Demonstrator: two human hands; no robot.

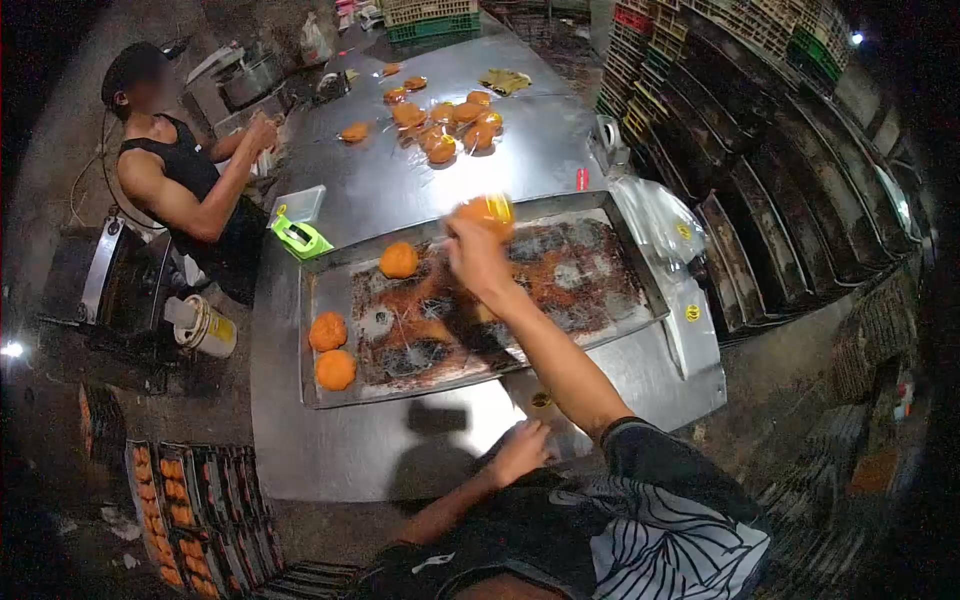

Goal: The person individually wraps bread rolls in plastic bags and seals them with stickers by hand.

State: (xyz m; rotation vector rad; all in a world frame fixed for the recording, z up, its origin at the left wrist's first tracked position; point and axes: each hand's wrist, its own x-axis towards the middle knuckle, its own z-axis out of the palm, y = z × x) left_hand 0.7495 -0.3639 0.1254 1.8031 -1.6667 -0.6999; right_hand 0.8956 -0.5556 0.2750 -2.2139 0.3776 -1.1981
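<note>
My right hand (478, 258) reaches over the baking tray (485, 372), its fingers closed on a round orange-brown bun (490, 213) that looks to be in a clear plastic bag. Motion blurs both. On the left side of the tray lie three loose buns: one near the far rim (398, 260) and a pair at the near left (335, 370). My left hand (521, 450) rests by the table's front edge with its fingers apart, holding nothing that I can see. Just beyond it is a small yellow label (541, 399). Bagged buns (440, 143) are heaped farther up the table.
Clear plastic bags (660, 225) lie right of the tray, near a tape dispenser (608, 145). A green device (300, 238) sits at its left corner. A co-worker (165, 165) stands at the left. Tray racks (200, 510) and stacked crates (640, 60) surround the metal table (290, 440).
</note>
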